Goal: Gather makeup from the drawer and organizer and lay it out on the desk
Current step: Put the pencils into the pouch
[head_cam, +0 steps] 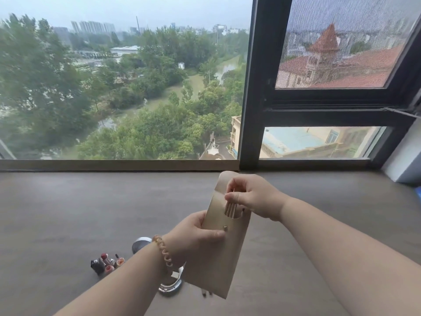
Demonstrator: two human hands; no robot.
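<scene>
My left hand grips a tan flat pouch with a snap button, held upright above the desk. Its flap is open at the top. My right hand pinches the thin pale brush handles that stick out of the pouch's opening. On the desk to the lower left lies a small cluster of lipsticks with red tips and dark caps. A round silver compact sits behind my left wrist. Another shiny silver item lies under my left forearm, partly hidden.
The grey-brown desk runs up to a wide window sill. A dark window frame rises at centre right. A white wall edge and a blue object stand at the far right.
</scene>
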